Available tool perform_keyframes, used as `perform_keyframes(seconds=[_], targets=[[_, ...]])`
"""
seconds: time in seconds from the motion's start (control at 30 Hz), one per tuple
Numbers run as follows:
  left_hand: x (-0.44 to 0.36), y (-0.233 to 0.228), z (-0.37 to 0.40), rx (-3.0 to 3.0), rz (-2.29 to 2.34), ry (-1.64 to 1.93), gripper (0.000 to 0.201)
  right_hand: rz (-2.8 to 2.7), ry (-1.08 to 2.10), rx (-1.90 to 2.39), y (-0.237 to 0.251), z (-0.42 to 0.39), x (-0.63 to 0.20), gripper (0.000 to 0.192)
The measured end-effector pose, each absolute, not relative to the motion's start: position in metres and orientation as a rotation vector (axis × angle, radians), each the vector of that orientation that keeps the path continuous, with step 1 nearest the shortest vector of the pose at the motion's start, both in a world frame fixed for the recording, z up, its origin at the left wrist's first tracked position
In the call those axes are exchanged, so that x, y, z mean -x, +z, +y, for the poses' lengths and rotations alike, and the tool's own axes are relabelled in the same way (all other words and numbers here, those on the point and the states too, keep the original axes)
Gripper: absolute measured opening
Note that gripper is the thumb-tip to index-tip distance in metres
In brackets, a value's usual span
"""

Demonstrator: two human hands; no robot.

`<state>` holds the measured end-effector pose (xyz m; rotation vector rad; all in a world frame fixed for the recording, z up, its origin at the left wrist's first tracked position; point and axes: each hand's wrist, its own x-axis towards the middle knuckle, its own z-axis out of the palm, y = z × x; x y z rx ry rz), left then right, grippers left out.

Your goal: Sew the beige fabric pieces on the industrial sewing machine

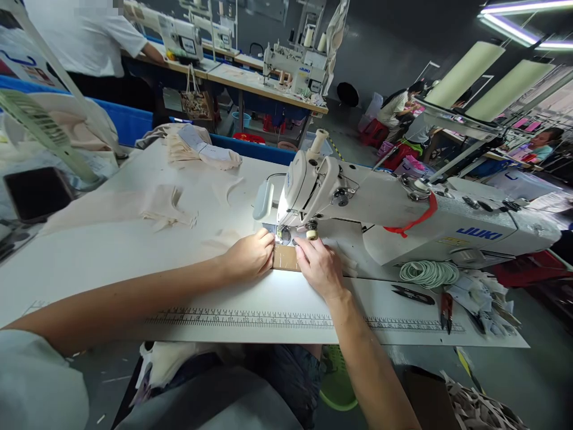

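My left hand [249, 255] rests curled, fingers down, and my right hand [319, 266] lies flat, both pressing the small brown piece [285, 258] under the sewing machine [403, 215] needle on the white table [134, 263].

small tan piece [285, 258] (flat), under sewing machine [380, 215] needle

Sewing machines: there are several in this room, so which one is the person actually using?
The white JUKI machine in the foreground. Both the left hand and right hand rest at its needle, while the other machines stand on tables further back.
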<state>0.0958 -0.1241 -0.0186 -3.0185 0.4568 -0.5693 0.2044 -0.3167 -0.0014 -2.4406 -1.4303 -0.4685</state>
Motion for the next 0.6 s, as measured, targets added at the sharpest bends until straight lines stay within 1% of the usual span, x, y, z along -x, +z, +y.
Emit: perform_keyframes(seconds=[0.23, 0.47, 0.6], targets=[[-0.097, -0.018, -0.125, 2.967, 0.445, -0.552, 0.036, -1.445, -0.461, 2.392, -0.005, -0.317, -0.201, 0.036], [-0.096, -0.017, -0.126, 2.996, 0.462, -0.559, 0.037, -1.254, -0.246, 2.332, -0.005, -0.311, -0.207, 0.034], [-0.096, -0.015, -0.125, 3.013, 0.491, -0.532, 0.038, -1.077, -0.107, 2.410, 0.002, -0.299, -0.223, 0.039]])
